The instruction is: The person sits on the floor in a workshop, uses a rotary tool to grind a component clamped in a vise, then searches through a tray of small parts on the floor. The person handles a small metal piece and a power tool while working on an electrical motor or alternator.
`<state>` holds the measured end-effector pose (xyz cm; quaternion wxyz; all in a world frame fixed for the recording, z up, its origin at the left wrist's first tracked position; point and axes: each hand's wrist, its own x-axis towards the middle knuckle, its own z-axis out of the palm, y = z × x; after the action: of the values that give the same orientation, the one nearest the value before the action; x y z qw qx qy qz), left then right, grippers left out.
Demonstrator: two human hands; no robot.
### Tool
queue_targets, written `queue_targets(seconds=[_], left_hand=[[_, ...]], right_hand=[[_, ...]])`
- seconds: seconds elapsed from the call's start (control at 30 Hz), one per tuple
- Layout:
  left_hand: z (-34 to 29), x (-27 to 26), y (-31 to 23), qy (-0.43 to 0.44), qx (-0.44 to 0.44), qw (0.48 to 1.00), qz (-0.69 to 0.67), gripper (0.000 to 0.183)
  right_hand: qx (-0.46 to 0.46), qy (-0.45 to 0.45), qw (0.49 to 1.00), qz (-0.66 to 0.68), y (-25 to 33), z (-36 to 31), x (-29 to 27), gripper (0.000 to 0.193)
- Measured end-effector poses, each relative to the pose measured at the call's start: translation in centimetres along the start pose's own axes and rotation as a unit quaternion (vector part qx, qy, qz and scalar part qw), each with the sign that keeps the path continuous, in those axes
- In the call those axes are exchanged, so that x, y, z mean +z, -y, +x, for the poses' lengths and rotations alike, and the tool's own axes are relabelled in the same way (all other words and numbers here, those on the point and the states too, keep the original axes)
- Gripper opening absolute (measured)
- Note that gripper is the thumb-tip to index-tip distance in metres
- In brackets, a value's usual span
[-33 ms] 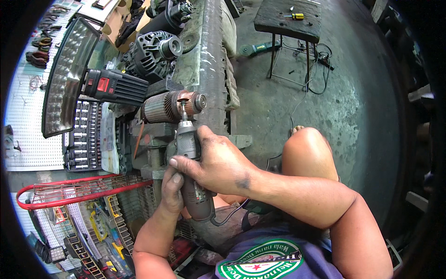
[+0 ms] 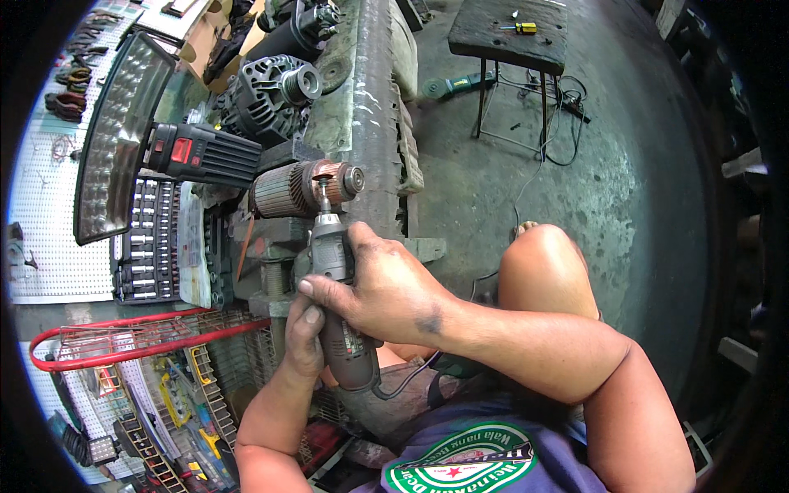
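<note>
Worktop point(image 2: 376, 123), extending ahead of the right hand point(image 2: 388, 283). Work lamp point(image 2: 123, 140), beyond and to the left of both hands. Alternator point(image 2: 267, 94), grey and finned, well ahead of the left hand point(image 2: 304, 341). Grey rotary tool point(image 2: 331, 255), gripped around its body by the right hand, the left hand also closed on it lower down. Cylindrical armature point(image 2: 282, 190), lying sideways just beyond the right hand. Slim metal bit point(image 2: 324, 197), directed from the tool at the armature's copper-coloured end; actual contact cannot be told.
</note>
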<state>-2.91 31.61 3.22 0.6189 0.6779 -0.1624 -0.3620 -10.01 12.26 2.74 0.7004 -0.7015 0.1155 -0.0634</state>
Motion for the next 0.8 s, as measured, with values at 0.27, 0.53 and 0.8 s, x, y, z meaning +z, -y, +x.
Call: queue_targets(seconds=[0.27,0.53,0.8], left_hand=[[0.88,0.16,0.19,-0.006,-0.001,1.000,-0.008,0.095],[0.95,0.22,0.26,0.009,-0.001,1.000,-0.027,0.089],[1.01,0.12,0.28,0.013,0.010,1.000,-0.014,0.082]], right_hand=[[-0.013,-0.001,1.000,-0.006,-0.23,0.47,-0.25,0.061],[-0.012,-0.008,1.000,-0.015,-0.31,0.45,-0.19,0.062],[-0.021,0.003,1.000,0.001,-0.18,0.36,-0.41,0.063]])
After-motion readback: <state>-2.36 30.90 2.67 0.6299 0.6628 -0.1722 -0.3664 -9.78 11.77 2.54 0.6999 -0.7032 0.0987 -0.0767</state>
